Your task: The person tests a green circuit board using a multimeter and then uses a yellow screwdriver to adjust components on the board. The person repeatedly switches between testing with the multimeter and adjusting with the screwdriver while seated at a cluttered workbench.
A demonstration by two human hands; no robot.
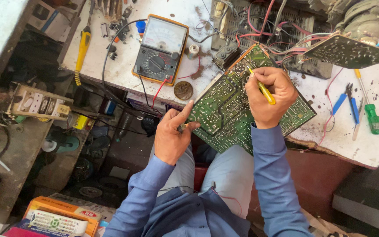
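While your left hand [172,136] pinches the near corner of the green circuit board [224,109] tilted off the bench edge, keep your right hand [270,96], fingers curled around the yellow-handled tool [265,91], braced on it for steady tip pressure.

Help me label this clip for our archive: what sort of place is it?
Most likely an electronics repair bench: an analog multimeter on a stained white worktop, a green circuit board being worked on, and screwdrivers and pliers nearby.

head cam | looks steeply down, close over lap and workbench [123,66] edge | probably tilted
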